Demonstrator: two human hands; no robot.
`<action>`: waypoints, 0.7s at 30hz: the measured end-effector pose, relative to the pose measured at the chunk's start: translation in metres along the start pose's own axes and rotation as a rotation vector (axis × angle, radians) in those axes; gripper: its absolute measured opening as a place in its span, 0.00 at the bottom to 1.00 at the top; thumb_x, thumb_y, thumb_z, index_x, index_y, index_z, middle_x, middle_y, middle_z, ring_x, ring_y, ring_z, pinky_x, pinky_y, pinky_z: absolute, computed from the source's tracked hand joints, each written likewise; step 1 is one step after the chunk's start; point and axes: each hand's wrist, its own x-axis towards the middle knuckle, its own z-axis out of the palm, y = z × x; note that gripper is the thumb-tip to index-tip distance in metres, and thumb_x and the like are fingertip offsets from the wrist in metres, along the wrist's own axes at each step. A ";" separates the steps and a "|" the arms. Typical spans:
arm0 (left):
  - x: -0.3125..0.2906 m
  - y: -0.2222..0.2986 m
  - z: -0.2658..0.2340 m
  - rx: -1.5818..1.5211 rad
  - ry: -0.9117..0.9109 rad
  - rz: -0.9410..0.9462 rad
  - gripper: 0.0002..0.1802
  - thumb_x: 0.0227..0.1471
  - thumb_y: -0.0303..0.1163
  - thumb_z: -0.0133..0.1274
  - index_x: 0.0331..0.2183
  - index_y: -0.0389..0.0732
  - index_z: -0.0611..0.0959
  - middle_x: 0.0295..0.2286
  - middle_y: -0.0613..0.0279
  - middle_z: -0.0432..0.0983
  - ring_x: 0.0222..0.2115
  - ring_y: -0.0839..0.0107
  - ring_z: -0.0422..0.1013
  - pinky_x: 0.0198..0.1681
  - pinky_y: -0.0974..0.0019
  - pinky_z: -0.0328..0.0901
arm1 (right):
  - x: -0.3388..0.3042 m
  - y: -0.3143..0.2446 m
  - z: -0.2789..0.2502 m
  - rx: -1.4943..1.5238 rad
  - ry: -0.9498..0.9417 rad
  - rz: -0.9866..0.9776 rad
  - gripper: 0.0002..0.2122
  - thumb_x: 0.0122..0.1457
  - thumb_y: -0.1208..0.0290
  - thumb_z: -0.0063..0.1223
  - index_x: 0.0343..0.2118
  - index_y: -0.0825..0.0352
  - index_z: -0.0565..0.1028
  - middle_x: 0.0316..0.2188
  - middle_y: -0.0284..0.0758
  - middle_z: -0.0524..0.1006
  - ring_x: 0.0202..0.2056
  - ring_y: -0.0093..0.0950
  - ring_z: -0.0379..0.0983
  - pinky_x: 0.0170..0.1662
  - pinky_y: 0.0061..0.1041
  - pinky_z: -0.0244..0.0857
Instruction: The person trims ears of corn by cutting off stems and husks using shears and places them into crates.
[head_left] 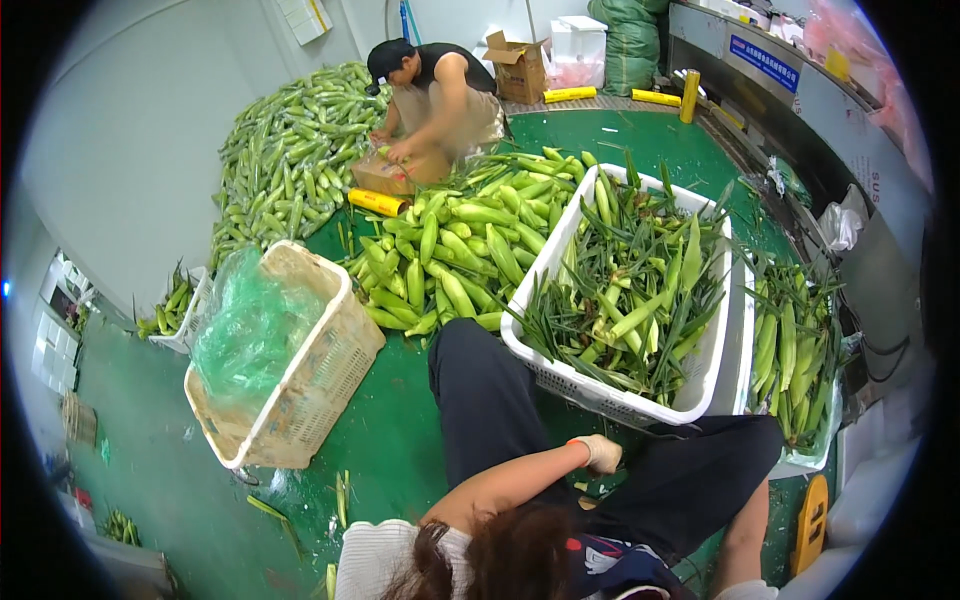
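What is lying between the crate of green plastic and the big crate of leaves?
The head view shows green floor, part of the corn pile and the person's dark-trousered left knee.

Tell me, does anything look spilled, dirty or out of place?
Yes: loose green husk strips lie on the green floor as if dropped; at left, the off-white perforated plastic crate of green film has brown stains, so looks dirty.

From my end, the green floor (150, 440) looks smooth and kinda shiny. The husk-filled crate (612, 398) is smooth plastic; the stained crate (318, 405), plastic too, looks grimy. That green film (245, 330) is crinkly, glossy plastic. Unhusked corn (462, 250) looks smooth, cardboard box (518, 75) matt, machine panel (835, 120) metal, left glove (602, 453) matt cloth.
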 end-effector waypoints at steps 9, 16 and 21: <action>0.014 0.013 0.072 -0.777 -0.385 -0.299 0.11 0.41 0.34 0.48 0.19 0.40 0.82 0.19 0.54 0.75 0.20 0.61 0.71 0.22 0.59 0.64 | 0.057 -0.015 0.038 -0.028 -0.135 -0.024 0.22 0.47 0.52 0.54 0.34 0.69 0.72 0.28 0.48 0.76 0.32 0.43 0.73 0.35 0.37 0.65; 0.015 0.008 0.026 -0.649 -0.389 -0.302 0.11 0.41 0.33 0.47 0.20 0.40 0.82 0.19 0.54 0.76 0.19 0.61 0.72 0.23 0.59 0.65 | 0.066 0.010 0.040 -0.038 -0.186 -0.001 0.22 0.48 0.51 0.53 0.34 0.70 0.72 0.29 0.49 0.75 0.33 0.43 0.73 0.36 0.37 0.65; 0.062 0.038 0.022 -0.520 -0.393 -0.294 0.11 0.41 0.32 0.47 0.20 0.41 0.83 0.19 0.54 0.77 0.19 0.61 0.73 0.23 0.58 0.66 | 0.020 0.073 0.015 -0.063 -0.184 0.026 0.23 0.48 0.51 0.52 0.34 0.70 0.72 0.30 0.50 0.75 0.35 0.43 0.73 0.37 0.37 0.65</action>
